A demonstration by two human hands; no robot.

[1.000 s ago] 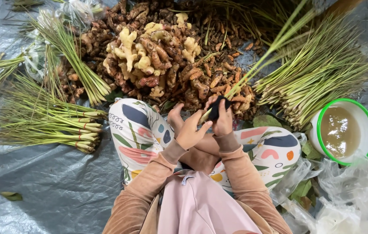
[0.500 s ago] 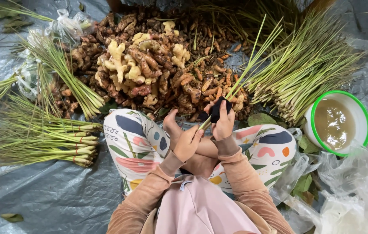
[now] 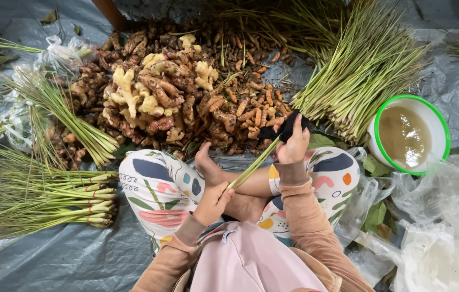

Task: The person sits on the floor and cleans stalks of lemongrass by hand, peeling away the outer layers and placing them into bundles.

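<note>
Head view, looking straight down on a person seated cross-legged on a grey plastic sheet (image 3: pixel 40 259) spread over the floor. Nearest the camera, the left hand (image 3: pixel 214 203) is closed around the thick pale base of a lemongrass stalk (image 3: pixel 254 165), low over the lap. From that grip the stalk runs up and to the right, its long axis slanting diagonally across the patterned trousers (image 3: pixel 156 189) toward the right hand (image 3: pixel 294 145). The right hand sits farther out and higher in the frame, clamped on a dark cloth (image 3: pixel 286 128) wrapped around the stalk's upper part, fingers curled over it. So both hands are on the one stalk, apart along its length: left at the near butt end, right at the far end, the stalk bridging the gap between them above the bare foot (image 3: pixel 208 162).

Beyond the knees lies a heap of ginger and turmeric roots (image 3: pixel 175 97), touching the sheet. To the left lies a tied bundle of trimmed lemongrass (image 3: pixel 62 200), butts pointing right; to the far right a loose fan of lemongrass (image 3: pixel 359 70), butts toward the person. Just beside that, near the right knee, stands a green-rimmed white bowl (image 3: pixel 409 100) of cloudy water, with crumpled clear plastic bags (image 3: pixel 435 238) below it.
</note>
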